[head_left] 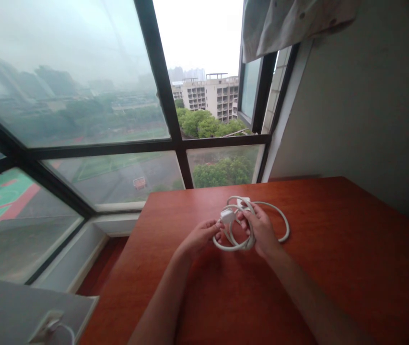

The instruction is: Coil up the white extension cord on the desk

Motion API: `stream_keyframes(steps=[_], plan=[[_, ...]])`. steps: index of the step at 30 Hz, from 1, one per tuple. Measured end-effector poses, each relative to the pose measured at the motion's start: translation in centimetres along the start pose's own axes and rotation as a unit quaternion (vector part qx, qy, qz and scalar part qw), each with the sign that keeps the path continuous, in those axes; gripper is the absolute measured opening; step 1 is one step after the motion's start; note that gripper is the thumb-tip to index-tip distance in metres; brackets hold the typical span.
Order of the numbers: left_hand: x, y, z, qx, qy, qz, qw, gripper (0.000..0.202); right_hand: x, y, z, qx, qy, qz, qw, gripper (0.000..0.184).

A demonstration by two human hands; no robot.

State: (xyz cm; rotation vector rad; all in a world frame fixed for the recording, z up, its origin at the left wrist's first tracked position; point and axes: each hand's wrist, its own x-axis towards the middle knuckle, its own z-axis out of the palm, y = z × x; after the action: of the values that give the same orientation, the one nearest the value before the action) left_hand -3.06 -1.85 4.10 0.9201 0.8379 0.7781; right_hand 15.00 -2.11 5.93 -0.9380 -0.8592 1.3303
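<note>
A thick white power cable (284,225) is gathered into loose loops over the table, and one loop spreads out to the right. My left hand (204,235) is closed, pinching the cable just beside its white plug-like end (227,216). Wrapped around several strands of the coil is my right hand (260,227), its fingers closed. A second white block-shaped piece (243,201) shows behind the loops, close to the right fingertips. Part of the coil is hidden by my fingers, and I cannot tell exactly what kind of connectors these ends are.
The reddish-brown wooden table (333,249) lies beneath both hands. Dark-framed windows (177,139) stand beyond its far edge, with one pane open. A pale cloth (290,24) hangs at top right. At lower left, a wall socket (48,326) has a white plug and cord in it.
</note>
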Motion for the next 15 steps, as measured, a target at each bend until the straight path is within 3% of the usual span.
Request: stream_keyframes(steps=[7, 12, 15], plan=[[-0.9, 0.8, -1.0, 0.04, -0.02, 0.005, 0.999, 0.038, 1.4, 0.0, -1.4, 0.099, 0.025, 0.048, 0.994, 0.036], [-0.9, 0.8, -0.7, 0.105, -0.05, 0.015, 0.993, 0.035, 2.6, 0.1, -2.9, 0.107, 0.005, 0.071, 0.992, 0.036], [-1.0, 1.1, -0.3, 0.146, -0.077, 0.024, 0.986, 0.032, 3.6, 0.6, -4.0, 0.081, 0.045, 0.055, 0.994, 0.035]])
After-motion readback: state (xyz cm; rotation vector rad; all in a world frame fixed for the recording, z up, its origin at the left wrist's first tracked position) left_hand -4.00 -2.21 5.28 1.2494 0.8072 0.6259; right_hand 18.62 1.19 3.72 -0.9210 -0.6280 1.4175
